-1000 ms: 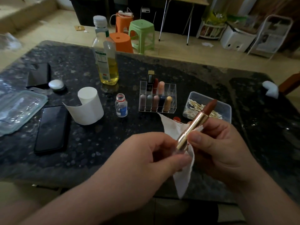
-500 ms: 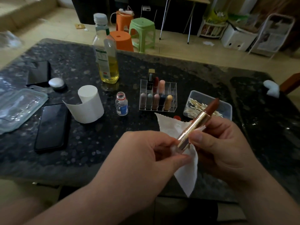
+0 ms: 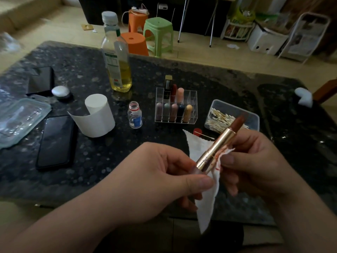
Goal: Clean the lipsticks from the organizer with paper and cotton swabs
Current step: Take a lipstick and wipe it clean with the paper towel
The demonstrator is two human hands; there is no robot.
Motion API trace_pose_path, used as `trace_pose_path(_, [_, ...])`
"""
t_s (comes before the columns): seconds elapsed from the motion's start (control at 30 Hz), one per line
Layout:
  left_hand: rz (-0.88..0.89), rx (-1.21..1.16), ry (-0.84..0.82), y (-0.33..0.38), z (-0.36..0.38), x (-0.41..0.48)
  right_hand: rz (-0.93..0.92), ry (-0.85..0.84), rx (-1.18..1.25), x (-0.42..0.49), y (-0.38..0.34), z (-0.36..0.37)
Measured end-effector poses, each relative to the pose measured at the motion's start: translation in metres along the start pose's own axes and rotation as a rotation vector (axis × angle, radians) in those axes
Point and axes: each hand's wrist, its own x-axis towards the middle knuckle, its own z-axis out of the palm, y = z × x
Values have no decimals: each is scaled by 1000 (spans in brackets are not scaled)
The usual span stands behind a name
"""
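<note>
Table [image 3: 218, 84]: dark stone, under and ahead of both hands

Oil bottle [image 3: 117, 57]: far ahead of the left hand, roughly a third full

Phone [image 3: 54, 141] and paper roll [image 3: 97, 115]: ahead-left of the left hand, roll upright with one sheet peeled loose

Organizer [image 3: 193, 99]: straight ahead of the hands, five lipsticks in the front row, three behind, some slots free

Swab box [image 3: 253, 117]: just ahead of the right hand, open, swabs inside

Left hand [image 3: 155, 178]: thumb and fingers pinch the base of the lipstick [image 3: 215, 148], paper caught under the thumb

Right hand [image 3: 255, 165]: fingers curled behind the tube, thumb presses the paper [image 3: 207, 203] onto the gold barrel

Lipstick: between the hands, above the table, tilted up to the right, bullet wound out and bare

Paper: red smears beside the right thumb

Judgement: barrel wipe under way on this one. Swab work not started on it. Eight in the organizer, cleaned or not cannot be told
</note>
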Motion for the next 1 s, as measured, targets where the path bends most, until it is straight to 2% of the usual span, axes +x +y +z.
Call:
trace_pose_path(0.23, [-9,27,-65,-4,-5,0,8,18,-93,4,3,10])
trace_pose_path(0.37, [-18,-260,-248,-9,-8,0,-10,35,-67,4,4,12])
trace_pose_path(0.43, [-28,-293,-284,-13,-11,2,-7,12,-51,4,3,14])
trace_pose_path(0.53, [19,-65,-178,-11,-12,3,-4,79,-109,3,1,14])
trace_pose_path(0.67, [91,225,114,-3,7,-6,-32,119,-164,2,0,14])
trace_pose_path(0.73, [175,311,265,-5,19,-8,-46,132,-188,2,0,14])
trace_pose_path(0.8, [238,334,327,-9,21,-6,-67,141,-212,3,-1,15])
trace_pose_path(0.87, [169,288,217,-9,13,-2,-74,149,-221,1,-1,16])
trace_pose_path(0.93, [63,161,-70,-5,1,1,-55,148,-221,0,0,16])
trace_pose_path(1.0, [45,145,-219,-3,-8,3,-29,126,-214,0,2,15])
